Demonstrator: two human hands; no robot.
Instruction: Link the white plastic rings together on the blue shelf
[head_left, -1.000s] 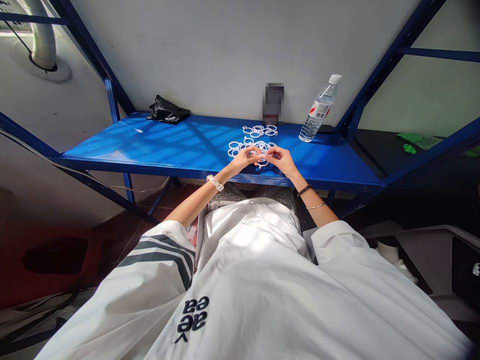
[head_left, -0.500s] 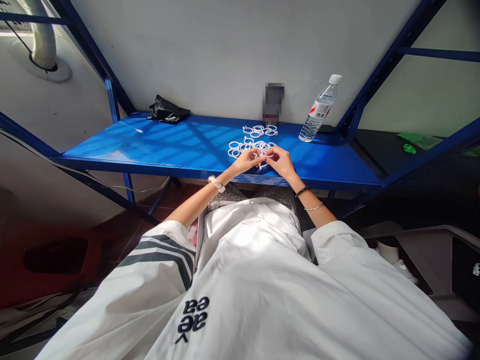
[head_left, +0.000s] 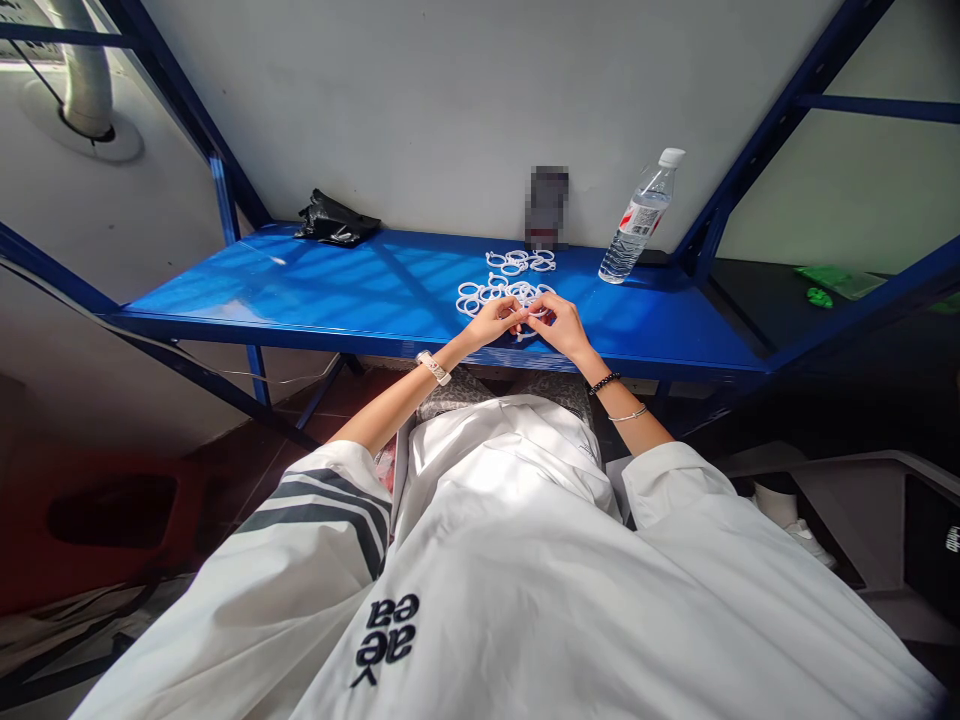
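Both of my hands meet at the front edge of the blue table, fingers pinched together. My left hand [head_left: 491,322] and my right hand [head_left: 562,325] hold a small white ring [head_left: 538,314] between their fingertips, and the fingers hide part of it. Just beyond the fingers lies a loose cluster of white rings [head_left: 470,298], several of them with a small knob. A smaller group of the same rings [head_left: 515,262] sits farther back. One more white piece shows below the fingertips, partly covered.
The blue metal table [head_left: 352,290] has upright frame posts at both ends. At its back stand a clear water bottle [head_left: 637,220], a blurred dark upright object [head_left: 547,205] and a crumpled black plastic bag [head_left: 335,220]. A grey wall rises behind.
My fingertips have shifted slightly around the held ring, the right ones a little apart from the left. The loose rings and everything else stay in place.
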